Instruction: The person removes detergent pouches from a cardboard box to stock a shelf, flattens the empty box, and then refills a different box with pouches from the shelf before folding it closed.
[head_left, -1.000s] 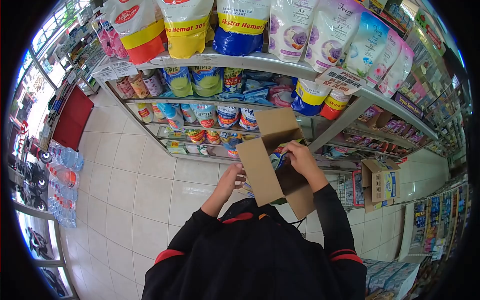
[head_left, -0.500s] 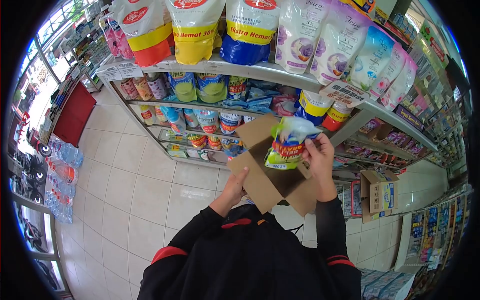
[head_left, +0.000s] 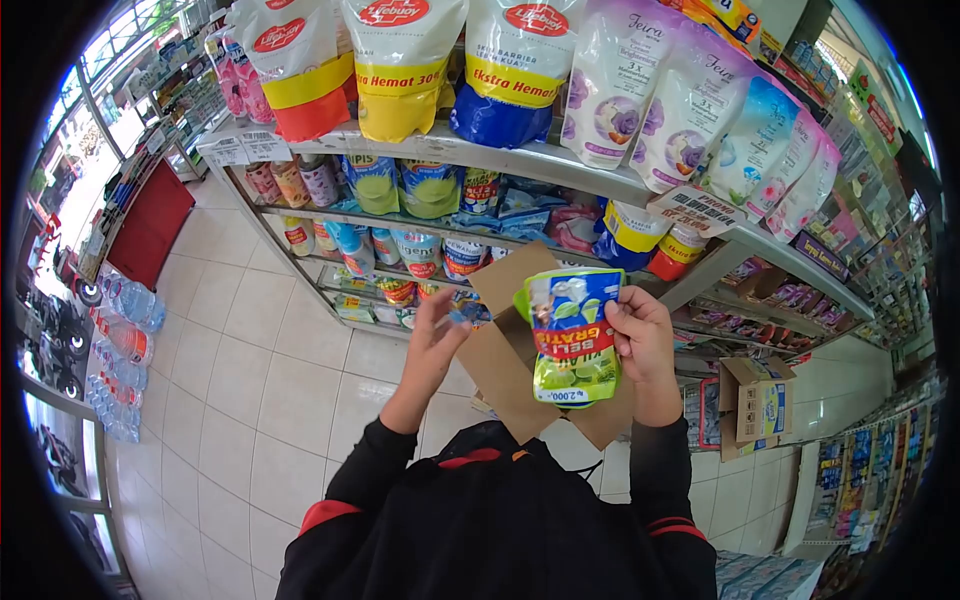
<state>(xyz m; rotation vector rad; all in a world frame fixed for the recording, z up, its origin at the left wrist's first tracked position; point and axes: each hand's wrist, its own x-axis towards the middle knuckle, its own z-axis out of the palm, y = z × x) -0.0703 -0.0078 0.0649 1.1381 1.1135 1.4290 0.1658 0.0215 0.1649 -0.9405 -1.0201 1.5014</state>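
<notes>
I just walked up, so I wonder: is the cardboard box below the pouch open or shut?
Open: the cardboard box has flaps spread outward, visible around the green pouch.

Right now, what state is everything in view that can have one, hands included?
Bare left hand: open, raised beside the box.
Bare right hand: closed on the pouch's edge.
Blue-and-green plastic pouch: held above the box.
Plain brown cardboard box: open, flaps spread, inside mostly hidden.
Brown cardboard box with yellow-and-blue print: open, flaps out.
White plastic pouch with blue base: upright on the shelf top.
</notes>
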